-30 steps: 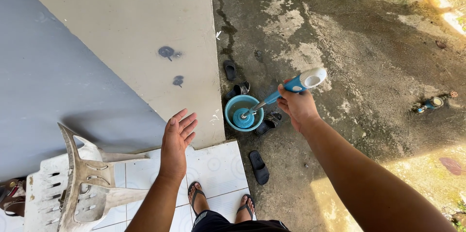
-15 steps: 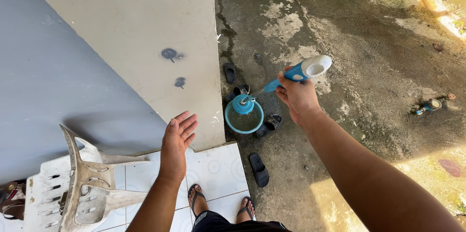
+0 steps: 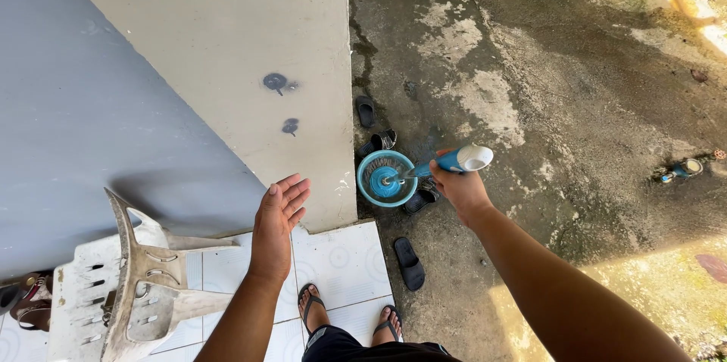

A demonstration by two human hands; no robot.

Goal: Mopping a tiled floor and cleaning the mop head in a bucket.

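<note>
Gripping mop handle (image 3: 454, 160) over bucket (image 3: 365, 186)

Ahead of the left hand (image 3: 277, 218)'s spread fingers (image 3: 294, 189) a beige wall (image 3: 250, 44) blocks the way; a white plastic chair (image 3: 125, 286) stands behind the wrist. Past the right hand (image 3: 458, 186)'s fingertips, a blue bucket (image 3: 365, 182) and dark sandals (image 3: 376, 141) crowd the ground. Bare concrete (image 3: 575, 82) lies open rightward.
</note>
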